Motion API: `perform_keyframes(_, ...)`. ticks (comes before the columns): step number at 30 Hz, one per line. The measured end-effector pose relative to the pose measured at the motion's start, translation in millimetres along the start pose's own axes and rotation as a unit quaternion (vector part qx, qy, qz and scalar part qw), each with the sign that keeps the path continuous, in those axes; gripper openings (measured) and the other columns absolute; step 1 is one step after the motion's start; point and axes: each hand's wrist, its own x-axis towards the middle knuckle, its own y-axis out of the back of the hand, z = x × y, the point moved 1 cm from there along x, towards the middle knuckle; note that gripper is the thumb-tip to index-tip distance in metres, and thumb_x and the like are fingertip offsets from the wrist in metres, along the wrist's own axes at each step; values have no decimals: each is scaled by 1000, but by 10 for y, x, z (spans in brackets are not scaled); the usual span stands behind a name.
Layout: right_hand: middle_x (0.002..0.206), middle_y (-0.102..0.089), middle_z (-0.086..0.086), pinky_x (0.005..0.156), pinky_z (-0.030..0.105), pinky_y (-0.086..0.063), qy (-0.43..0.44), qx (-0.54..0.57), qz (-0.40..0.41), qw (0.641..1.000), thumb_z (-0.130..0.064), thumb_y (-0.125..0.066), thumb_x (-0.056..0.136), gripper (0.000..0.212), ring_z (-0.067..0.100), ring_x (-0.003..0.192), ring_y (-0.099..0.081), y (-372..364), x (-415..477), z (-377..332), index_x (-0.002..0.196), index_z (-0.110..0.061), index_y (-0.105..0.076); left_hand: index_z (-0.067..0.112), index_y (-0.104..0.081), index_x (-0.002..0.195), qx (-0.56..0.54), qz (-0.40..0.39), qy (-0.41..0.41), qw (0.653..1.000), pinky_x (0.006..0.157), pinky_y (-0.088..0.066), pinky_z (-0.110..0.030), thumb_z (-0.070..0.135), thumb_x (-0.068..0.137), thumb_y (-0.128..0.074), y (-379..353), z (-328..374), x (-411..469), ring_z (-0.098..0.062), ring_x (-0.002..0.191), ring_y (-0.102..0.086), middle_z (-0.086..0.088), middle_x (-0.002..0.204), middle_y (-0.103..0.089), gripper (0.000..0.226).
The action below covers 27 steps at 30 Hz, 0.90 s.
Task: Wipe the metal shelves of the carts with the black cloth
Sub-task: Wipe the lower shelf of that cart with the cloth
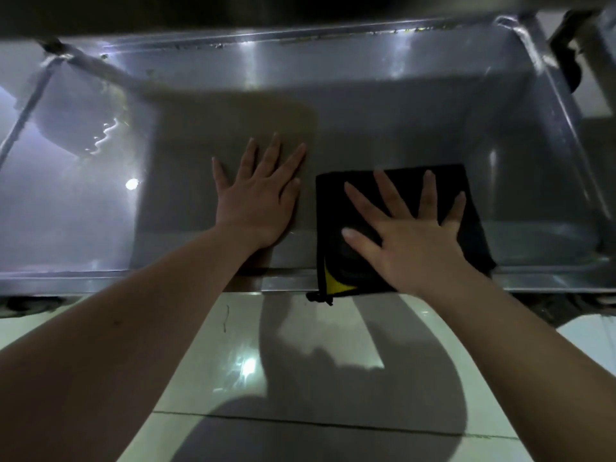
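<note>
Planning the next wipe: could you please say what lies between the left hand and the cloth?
Head view: only bare shelf between left hand and cloth.

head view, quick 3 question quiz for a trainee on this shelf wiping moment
1. True or false: the right hand lies flat, fingers spread, on the black cloth.
2. Which hand rests bare on the metal shelf? A. left hand B. right hand C. neither
3. Fill in: the cloth's near corner shows a ___ patch.
Key: 1 true; 2 A; 3 yellow.
</note>
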Motion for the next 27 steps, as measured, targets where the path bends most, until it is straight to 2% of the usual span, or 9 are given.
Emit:
perform_keyframes(4,163,15,-16,107,74,12,-17,17,43,999,-77,-13,90,63,45,145,20,221,842,45,147,-60,9,55,2,151,-4,0,-1,1000,115,6,-66,51,102,-14,-9,-8,13,-20,152,8,14,165,4,52)
perform_keyframes(9,164,14,-13,107,75,10,-49,43,25,998,-76,-18,92,65,46,145,19,460,1448,22,150,-56,5,51,-2,152,-18,6,0,1000,115,6,-65,50,103,-16,-8,-7,17,-17,152,7,14,165,2,52)
perform_keyframes(14,163,13,-16,110,72,11,-25,32,50,998,-76,-15,91,64,44,146,19,241,819,12,148,-58,7,51,-2,153,-20,5,6,1000,115,6,-66,49,103,-18,-5,-20,10,-16,152,7,14,165,3,52)
perform_keyframes(19,161,21,-19,111,70,10,-20,-1,43,999,-76,-11,89,63,42,146,21,-57,2,30,145,-60,15,48,-2,154,-18,-52,-35,998,117,6,-63,50,104,-22,122,-204,59,-19,152,9,13,165,6,54)
perform_keyframes(22,160,22,-20,111,70,10,-20,-3,27,999,-77,-9,88,63,42,145,24,-56,-8,47,143,-62,17,45,-7,155,6,-43,-25,999,115,6,-66,51,104,-25,194,-648,-29,-21,152,8,13,165,3,55)
perform_keyframes(27,160,25,-17,110,73,9,-37,-17,15,999,-76,-7,89,63,45,144,24,-41,1,-66,143,-60,20,55,0,151,14,-22,16,1000,114,8,-67,59,101,-18,130,-991,-240,-24,152,8,15,165,5,54)
